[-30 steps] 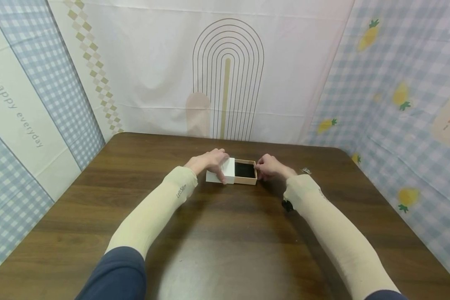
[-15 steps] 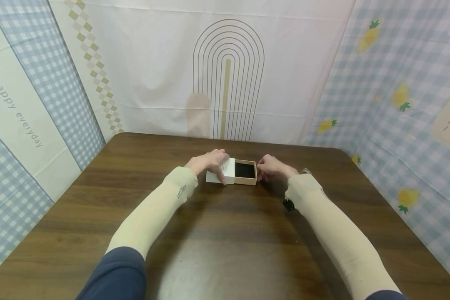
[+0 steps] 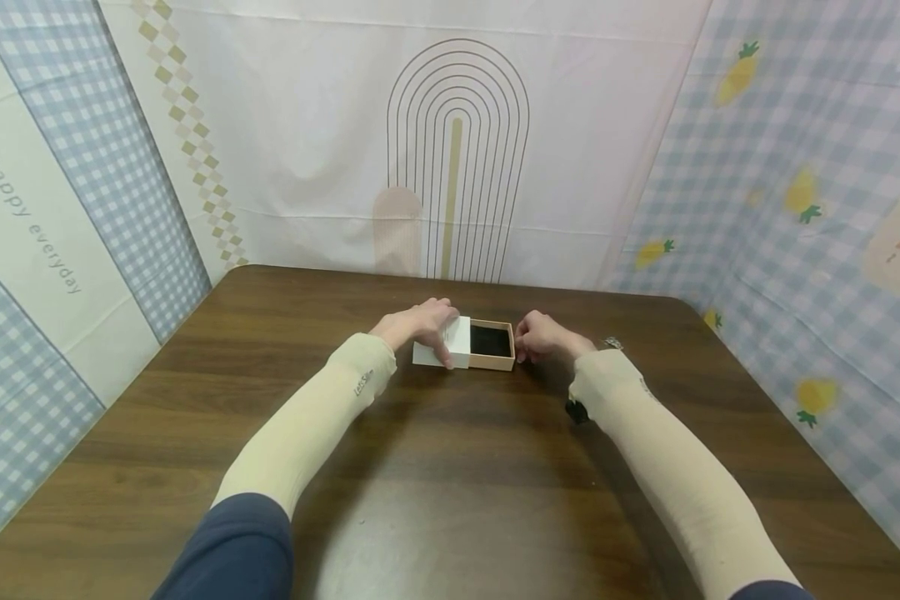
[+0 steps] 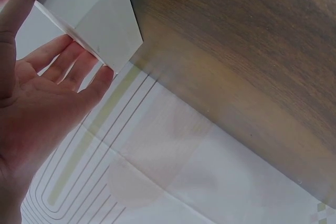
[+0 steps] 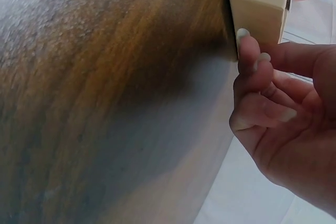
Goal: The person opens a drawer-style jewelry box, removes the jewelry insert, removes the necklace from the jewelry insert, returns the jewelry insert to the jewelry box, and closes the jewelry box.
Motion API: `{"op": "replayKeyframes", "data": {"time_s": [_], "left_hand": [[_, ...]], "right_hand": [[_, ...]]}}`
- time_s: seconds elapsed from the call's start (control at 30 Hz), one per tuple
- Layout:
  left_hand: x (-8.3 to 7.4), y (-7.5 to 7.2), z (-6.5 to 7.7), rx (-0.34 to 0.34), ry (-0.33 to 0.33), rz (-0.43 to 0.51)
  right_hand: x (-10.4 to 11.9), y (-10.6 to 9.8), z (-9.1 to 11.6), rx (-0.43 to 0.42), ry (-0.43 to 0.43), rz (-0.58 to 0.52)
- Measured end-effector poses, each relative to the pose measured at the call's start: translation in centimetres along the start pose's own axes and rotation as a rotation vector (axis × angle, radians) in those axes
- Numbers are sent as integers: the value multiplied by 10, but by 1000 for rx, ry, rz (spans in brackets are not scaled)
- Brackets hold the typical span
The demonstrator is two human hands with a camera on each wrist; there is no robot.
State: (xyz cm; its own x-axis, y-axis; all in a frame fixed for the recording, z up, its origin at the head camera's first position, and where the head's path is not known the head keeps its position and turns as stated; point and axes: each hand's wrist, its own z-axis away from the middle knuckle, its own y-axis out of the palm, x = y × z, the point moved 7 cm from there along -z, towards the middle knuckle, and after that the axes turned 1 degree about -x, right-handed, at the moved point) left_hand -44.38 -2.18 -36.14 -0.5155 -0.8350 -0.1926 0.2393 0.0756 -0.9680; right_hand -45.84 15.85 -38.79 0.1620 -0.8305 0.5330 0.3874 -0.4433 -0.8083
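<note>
A small slide-out box lies toward the far side of the table, its white outer sleeve (image 3: 459, 340) on the left. A tan inner tray (image 3: 492, 362) sticks out to the right, holding a black lining (image 3: 490, 340). My left hand (image 3: 425, 323) grips the sleeve from above, thumb on the near side and fingers on the far side. In the left wrist view, the fingertips (image 4: 107, 72) press the white sleeve's edge. My right hand (image 3: 543, 335) is at the tray's right end, fingers curled, with fingertips (image 5: 247, 48) right at the tan end wall and nothing between them.
A small shiny silver piece (image 3: 612, 342) lies on the brown wooden table (image 3: 450, 467), just behind the right wrist. Patterned cloth (image 3: 307, 125) hangs close behind the table, and blue checked cloth (image 3: 787, 208) hangs along the right side.
My right fingertips have come off the top of the tray's end wall and shifted slightly right, to its outside. My left hand and the box have hardly moved.
</note>
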Motion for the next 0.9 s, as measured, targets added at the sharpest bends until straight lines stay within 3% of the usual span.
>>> {"op": "replayKeyframes", "data": {"time_s": [0.9], "left_hand": [[-1, -1, 1, 5, -12, 15]], "right_hand": [[10, -3, 1, -53, -49, 91]]}}
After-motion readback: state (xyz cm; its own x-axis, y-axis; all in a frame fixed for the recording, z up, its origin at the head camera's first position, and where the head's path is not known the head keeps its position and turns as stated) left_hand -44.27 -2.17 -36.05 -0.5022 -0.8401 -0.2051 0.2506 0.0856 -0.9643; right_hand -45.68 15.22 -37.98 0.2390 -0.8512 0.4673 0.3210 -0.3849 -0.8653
